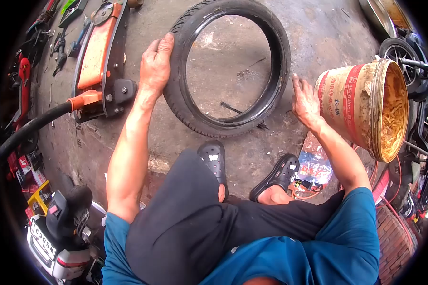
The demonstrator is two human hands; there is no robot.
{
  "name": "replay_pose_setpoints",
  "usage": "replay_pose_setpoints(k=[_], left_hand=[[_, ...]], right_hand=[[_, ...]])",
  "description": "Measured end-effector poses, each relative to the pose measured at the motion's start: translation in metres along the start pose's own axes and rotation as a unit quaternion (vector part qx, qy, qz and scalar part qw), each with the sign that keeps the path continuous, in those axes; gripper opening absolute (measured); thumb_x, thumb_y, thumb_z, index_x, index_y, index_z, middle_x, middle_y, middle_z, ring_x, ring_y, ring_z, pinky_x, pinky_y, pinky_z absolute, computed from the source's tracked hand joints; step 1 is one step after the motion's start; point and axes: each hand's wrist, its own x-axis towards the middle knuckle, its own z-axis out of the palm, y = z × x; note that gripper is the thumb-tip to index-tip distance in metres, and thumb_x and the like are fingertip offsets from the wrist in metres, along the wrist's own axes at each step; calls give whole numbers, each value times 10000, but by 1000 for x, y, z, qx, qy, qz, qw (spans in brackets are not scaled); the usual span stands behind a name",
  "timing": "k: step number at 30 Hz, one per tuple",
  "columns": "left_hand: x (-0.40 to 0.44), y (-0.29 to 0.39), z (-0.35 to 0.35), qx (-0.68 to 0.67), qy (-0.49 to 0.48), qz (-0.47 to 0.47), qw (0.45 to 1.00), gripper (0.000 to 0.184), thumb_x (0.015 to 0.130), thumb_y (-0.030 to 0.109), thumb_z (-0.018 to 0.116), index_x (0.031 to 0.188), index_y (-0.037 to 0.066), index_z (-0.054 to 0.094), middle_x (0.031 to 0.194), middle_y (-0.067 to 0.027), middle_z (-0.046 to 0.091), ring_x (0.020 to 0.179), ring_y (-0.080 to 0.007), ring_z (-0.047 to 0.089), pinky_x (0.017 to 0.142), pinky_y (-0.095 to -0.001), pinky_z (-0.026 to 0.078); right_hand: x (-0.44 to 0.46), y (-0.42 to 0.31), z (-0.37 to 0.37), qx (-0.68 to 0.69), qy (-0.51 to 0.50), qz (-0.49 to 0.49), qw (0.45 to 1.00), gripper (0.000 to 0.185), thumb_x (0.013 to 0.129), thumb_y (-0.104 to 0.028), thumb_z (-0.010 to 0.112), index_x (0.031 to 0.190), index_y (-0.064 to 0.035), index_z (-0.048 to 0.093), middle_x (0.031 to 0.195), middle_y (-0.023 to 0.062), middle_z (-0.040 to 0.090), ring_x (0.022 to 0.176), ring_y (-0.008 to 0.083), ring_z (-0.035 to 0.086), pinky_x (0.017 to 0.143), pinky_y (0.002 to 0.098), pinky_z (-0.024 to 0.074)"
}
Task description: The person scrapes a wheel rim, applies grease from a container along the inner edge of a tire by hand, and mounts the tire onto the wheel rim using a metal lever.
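Observation:
A black motorcycle tyre (pixel 178 71) is in front of my feet, with bare floor showing through its middle. My left hand (pixel 156 64) is closed on the tyre's left edge, thumb side up at the tread. To the right, my right hand (pixel 307 100) is open, its fingers stretched out and slightly apart. It is close to the tyre's right edge, with a small gap between them. Just beyond that hand is a grimy bucket (pixel 337 102) with red bands, its mouth facing right and yellow-brown grease inside.
An orange floor jack (pixel 97 57) with a black handle (pixel 35 124) is at the left. A scooter (pixel 57 237) with a number plate is at the lower left. A wheel (pixel 399 59) and parts line the right side. A shiny packet (pixel 314 166) lies near my right shoe (pixel 277 176).

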Motion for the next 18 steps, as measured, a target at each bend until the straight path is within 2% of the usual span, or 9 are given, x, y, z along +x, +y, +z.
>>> replay_pose_setpoints(k=[4,5,6,7,9,11,14,17,18], left_hand=[[-2,1,3,-3,13,2,1000,619,949,539,556,1033,-69,640,899,-148,662,877,-204,575,822,-350,459],[-2,0,2,-7,14,-3,1000,624,944,542,565,1034,-71,641,894,-141,662,873,-196,573,817,-347,460],[-4,4,-3,12,-22,-29,999,618,917,534,617,1046,-70,646,890,-120,663,851,-168,569,786,-326,468],[-5,6,-3,9,-18,-24,1000,618,909,530,632,1048,-72,648,892,-116,663,845,-161,568,777,-319,469],[-8,8,-2,7,-13,-14,1000,620,892,524,661,1050,-76,650,895,-107,663,835,-149,567,759,-305,471],[-8,5,-2,1,-13,-17,1000,622,888,517,669,1052,-83,648,898,-108,662,833,-151,571,755,-297,472],[-7,-1,-3,-10,-17,-28,999,626,886,514,672,1057,-88,647,906,-108,663,841,-153,574,761,-293,471],[-7,0,-1,-11,-13,-29,999,623,890,510,669,1057,-90,648,916,-107,662,855,-155,575,776,-290,466],[-8,0,-2,-4,-15,-27,999,621,891,508,669,1055,-91,648,917,-107,662,859,-155,574,778,-289,465]], right_hand=[[18,-19,-14,-58,-91,-15,994,788,796,-30,541,1522,-36,235,1343,221,482,1189,369,505,931,468,436],[7,-23,-6,-74,-67,-38,994,783,798,-26,529,1509,34,206,1278,221,515,1143,357,526,906,453,447],[-14,-34,16,-69,-154,-29,985,760,808,-55,533,1479,101,213,1210,216,537,1109,342,537,901,454,455],[-32,-38,28,-45,-141,-66,987,756,804,-91,560,1450,138,240,1155,201,555,1056,332,559,881,464,469],[-55,-50,14,55,-145,-150,977,796,776,-140,627,1464,65,283,1103,191,582,972,329,595,854,436,500],[-51,-66,-26,99,-129,-145,976,751,809,-135,578,1481,25,282,1124,192,601,985,322,602,838,435,505],[-34,-70,-17,91,-98,-76,988,764,807,-157,601,1493,-27,290,1080,193,616,958,343,617,824,443,510],[-42,-71,-15,151,-202,-210,945,773,819,-178,607,1502,-39,273,1051,195,623,934,355,633,804,448,519],[-40,-72,-17,163,-164,-265,936,879,806,-223,684,1518,-30,207,1001,201,624,907,367,638,801,441,531]])
